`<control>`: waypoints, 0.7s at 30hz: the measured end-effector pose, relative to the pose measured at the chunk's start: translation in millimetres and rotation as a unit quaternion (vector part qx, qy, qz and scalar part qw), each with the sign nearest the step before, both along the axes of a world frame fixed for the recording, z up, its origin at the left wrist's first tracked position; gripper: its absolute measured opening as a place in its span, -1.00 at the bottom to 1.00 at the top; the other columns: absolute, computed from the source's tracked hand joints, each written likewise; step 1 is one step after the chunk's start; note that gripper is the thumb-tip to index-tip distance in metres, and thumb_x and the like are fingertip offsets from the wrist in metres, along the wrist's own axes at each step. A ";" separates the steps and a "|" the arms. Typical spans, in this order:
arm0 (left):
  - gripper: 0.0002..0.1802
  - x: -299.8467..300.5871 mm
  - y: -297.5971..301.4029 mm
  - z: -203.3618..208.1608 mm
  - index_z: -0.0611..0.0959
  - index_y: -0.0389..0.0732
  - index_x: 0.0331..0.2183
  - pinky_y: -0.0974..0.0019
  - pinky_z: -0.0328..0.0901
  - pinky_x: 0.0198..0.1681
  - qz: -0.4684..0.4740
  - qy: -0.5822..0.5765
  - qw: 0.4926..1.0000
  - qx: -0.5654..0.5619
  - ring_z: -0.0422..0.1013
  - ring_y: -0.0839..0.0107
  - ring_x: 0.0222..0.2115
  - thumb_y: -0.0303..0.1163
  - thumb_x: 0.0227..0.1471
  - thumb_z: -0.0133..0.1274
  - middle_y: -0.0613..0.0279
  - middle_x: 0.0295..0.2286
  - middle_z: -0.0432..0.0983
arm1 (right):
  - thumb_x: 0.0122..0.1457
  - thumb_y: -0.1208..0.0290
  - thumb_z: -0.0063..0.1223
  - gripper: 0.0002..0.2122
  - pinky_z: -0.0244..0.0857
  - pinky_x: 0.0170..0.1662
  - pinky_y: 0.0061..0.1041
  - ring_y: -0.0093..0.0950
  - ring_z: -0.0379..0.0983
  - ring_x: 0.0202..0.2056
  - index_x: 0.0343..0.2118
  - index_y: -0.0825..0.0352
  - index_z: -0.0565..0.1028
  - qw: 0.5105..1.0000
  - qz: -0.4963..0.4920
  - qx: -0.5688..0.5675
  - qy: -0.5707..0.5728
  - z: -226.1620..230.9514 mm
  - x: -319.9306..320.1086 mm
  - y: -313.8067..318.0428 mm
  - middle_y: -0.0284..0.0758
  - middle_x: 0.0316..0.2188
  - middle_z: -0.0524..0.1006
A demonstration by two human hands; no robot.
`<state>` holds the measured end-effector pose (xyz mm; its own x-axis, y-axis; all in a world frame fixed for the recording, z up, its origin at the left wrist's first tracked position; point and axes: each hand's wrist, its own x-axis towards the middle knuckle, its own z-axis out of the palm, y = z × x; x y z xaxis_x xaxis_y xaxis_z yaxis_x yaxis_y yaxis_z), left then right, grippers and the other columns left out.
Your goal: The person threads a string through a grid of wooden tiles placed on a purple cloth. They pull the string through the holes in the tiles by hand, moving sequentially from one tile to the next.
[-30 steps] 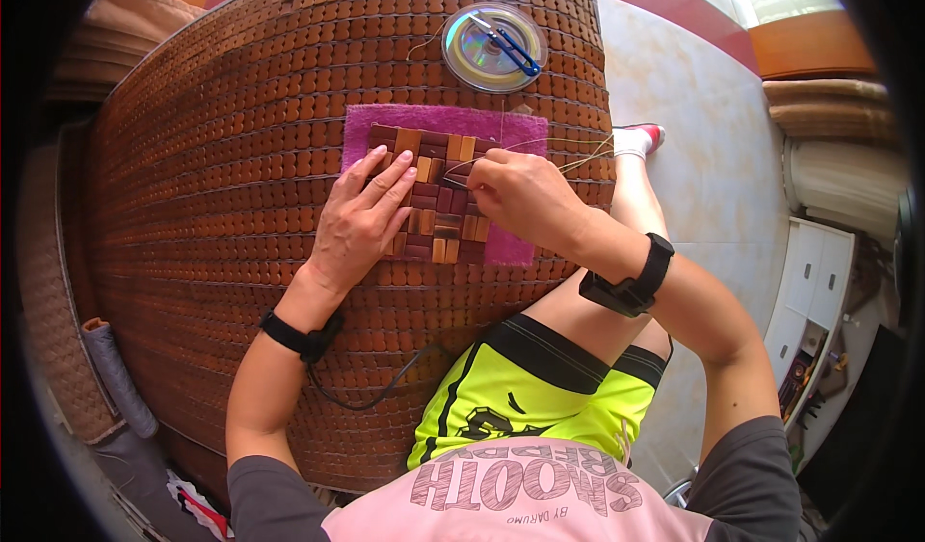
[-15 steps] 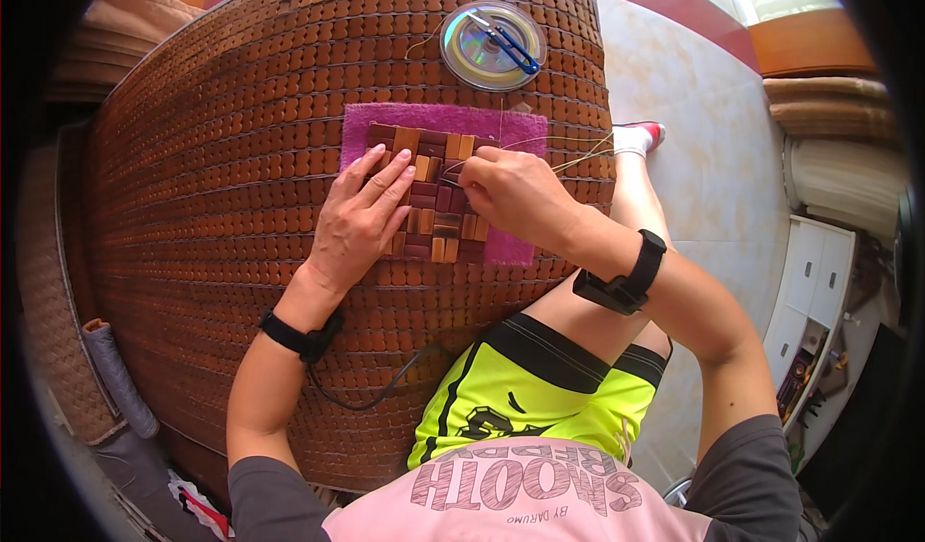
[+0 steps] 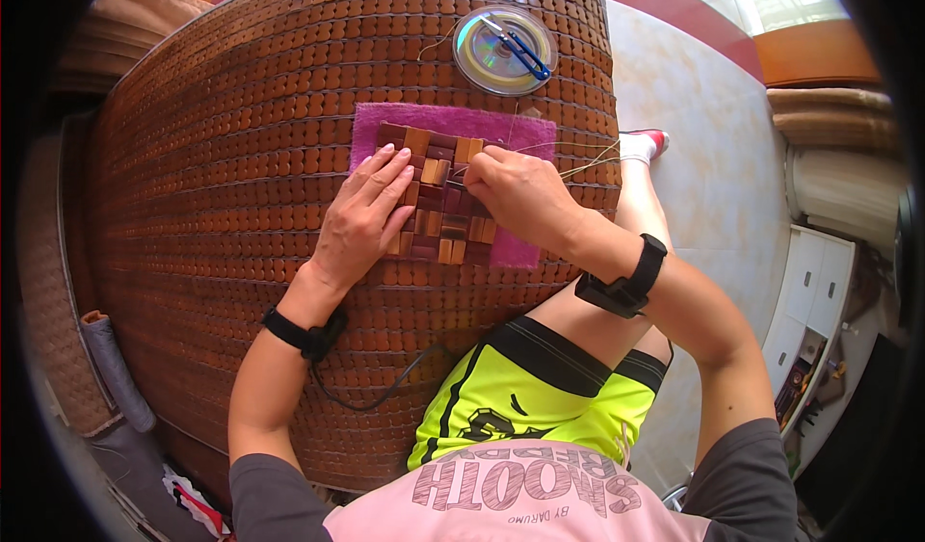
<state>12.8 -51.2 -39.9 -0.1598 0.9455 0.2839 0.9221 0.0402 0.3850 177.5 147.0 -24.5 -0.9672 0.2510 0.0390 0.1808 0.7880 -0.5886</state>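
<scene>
A small mat of brown and tan wooden blocks [image 3: 441, 224] lies on a pink cloth [image 3: 515, 251]. My left hand [image 3: 364, 210] rests on the mat's left side, palm down with the fingers stretched out. At the right half of the mat, my right hand [image 3: 515, 187] is closed, thumb and fingertips pinched together against the blocks. A thin sliver shows by those fingertips, too small to name. Thin tan cords [image 3: 583, 163] trail from beside the right hand to the right, past the edge of the bed-like surface.
Beyond the cloth stands a clear round disc case [image 3: 472, 65] with blue-handled thread snips [image 3: 526, 55] on it. Everything lies on a brown beaded mat [image 3: 241, 157]. My leg [image 3: 636, 195] hangs over its right edge. A dark cable [image 3: 371, 407] runs from my left wrist strap.
The whole view has shifted slightly, so the cloth and disc case appear a little farther right. Both hands keep nearly the same places on the block mat.
</scene>
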 end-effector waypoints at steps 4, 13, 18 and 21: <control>-0.50 0.4 0.6 -0.2 0.59 -0.31 0.06 0.10 0.21 0.31 0.002 0.004 1.000 -0.015 0.25 0.15 0.26 -0.42 0.06 0.24 0.12 0.17 0.42 | 0.19 0.43 0.14 -0.91 0.47 -0.29 -0.26 -0.17 0.57 -0.33 -0.34 0.31 0.50 0.999 0.010 0.028 -0.020 1.9 -2.3 -1.1 -0.23 -0.37 0.56; -0.48 0.4 -0.1 0.1 0.57 -0.35 0.08 0.08 0.22 0.30 -0.002 -0.007 1.000 -0.014 0.24 0.09 0.26 -0.50 0.05 0.22 0.09 0.18 0.40 | 0.19 0.44 0.11 -0.92 0.47 -0.33 -0.24 -0.16 0.58 -0.35 -0.36 0.33 0.51 0.999 0.014 0.026 -0.022 2.7 0.2 1.2 -0.21 -0.39 0.56; -0.50 0.0 -0.3 -1.4 0.60 -0.30 0.06 0.11 0.21 0.32 0.002 0.003 1.000 0.001 0.25 0.16 0.26 -0.42 0.06 0.24 0.13 0.17 0.42 | 0.21 0.42 0.12 -0.91 0.46 -0.29 -0.26 -0.17 0.56 -0.32 -0.34 0.30 0.48 0.999 0.007 0.020 -0.024 1.6 0.7 0.0 -0.24 -0.37 0.53; -0.50 0.0 -0.5 -2.2 0.60 -0.30 0.07 0.12 0.20 0.32 0.003 0.004 1.000 0.002 0.25 0.16 0.26 -0.42 0.06 0.24 0.13 0.17 0.42 | 0.21 0.42 0.12 -0.91 0.45 -0.30 -0.26 -0.17 0.55 -0.33 -0.34 0.31 0.48 0.999 0.012 0.018 -0.027 1.7 0.8 0.8 -0.23 -0.37 0.52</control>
